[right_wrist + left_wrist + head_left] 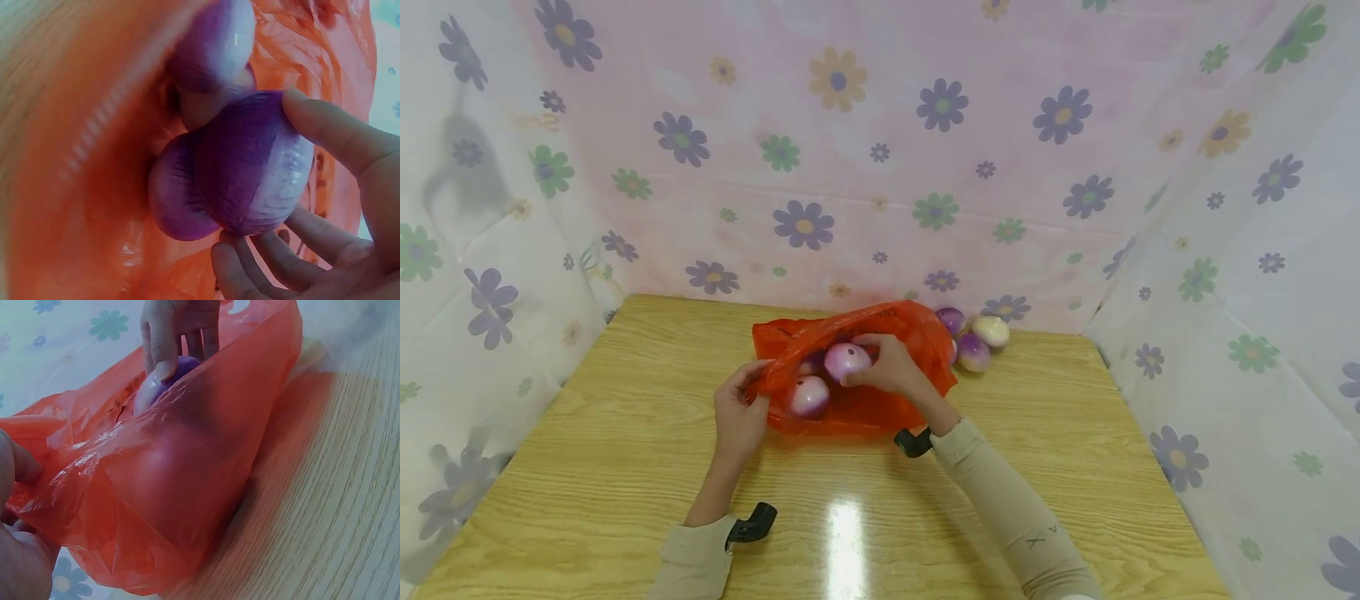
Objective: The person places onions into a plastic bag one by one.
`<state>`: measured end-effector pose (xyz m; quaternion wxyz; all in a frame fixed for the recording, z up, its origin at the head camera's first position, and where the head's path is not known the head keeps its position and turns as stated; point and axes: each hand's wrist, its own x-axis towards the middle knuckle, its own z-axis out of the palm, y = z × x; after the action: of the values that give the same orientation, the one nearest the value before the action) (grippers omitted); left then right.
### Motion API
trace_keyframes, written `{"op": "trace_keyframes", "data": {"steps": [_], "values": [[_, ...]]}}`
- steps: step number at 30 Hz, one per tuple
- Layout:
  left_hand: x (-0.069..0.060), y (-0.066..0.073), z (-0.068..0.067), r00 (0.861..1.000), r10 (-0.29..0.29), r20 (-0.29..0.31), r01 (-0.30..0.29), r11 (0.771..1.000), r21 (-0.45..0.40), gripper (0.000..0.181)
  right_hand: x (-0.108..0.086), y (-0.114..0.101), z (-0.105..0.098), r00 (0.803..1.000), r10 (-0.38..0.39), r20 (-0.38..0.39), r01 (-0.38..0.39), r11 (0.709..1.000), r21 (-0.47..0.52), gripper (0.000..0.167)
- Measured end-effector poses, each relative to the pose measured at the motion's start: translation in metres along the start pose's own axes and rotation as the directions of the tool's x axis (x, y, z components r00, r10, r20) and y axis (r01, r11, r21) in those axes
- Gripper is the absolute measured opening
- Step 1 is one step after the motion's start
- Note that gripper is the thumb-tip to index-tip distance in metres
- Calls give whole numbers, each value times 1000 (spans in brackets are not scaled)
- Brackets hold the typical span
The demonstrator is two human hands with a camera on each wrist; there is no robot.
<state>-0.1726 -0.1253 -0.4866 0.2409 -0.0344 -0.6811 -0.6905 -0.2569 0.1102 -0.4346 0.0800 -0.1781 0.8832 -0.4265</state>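
Observation:
A red plastic bag (865, 410) lies on its side on the table with its mouth facing me. At the mouth's left edge, my left hand (739, 412) pinches the plastic between thumb and fingers. Inside the opening my right hand (889, 365) holds a glossy purple-and-white onion (847, 363), thumb on one side and fingers on the other. Another such onion (809, 397) sits in the bag just left of it. The right wrist view shows several onions (212, 44) in the bag, close about the held onion (250, 162). Through the left wrist view's red plastic, their shapes are blurred.
Several more onions (974, 353), one of them mostly cream white (991, 332), lie on the wooden table (647, 433) behind the bag's right end. A flower-patterned cloth (865, 167) stands along the back and both sides.

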Motion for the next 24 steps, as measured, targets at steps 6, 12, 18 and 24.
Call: {"op": "trace_keyframes", "data": {"steps": [6, 12, 18, 24], "values": [[-1, 0, 1, 1000, -11, 9, 11, 1000, 18, 28, 1, 6, 8, 1000, 5, 30, -5, 1000, -19, 67], [-1, 0, 1, 1000, -3, 14, 3, 1000, 9, 27, 1, 3, 11, 999, 38, 31, -38, 999, 2, 68], [-1, 1, 1, 1000, -10, 15, 10, 1000, 9, 29, 2, 4, 15, 997, 75, -15, -76, 997, -17, 69], [-1, 2, 0, 1000, -12, 8, 12, 1000, 3, 29, 5, 8, 18, 995, 74, -70, -76, 996, -37, 65]]}}
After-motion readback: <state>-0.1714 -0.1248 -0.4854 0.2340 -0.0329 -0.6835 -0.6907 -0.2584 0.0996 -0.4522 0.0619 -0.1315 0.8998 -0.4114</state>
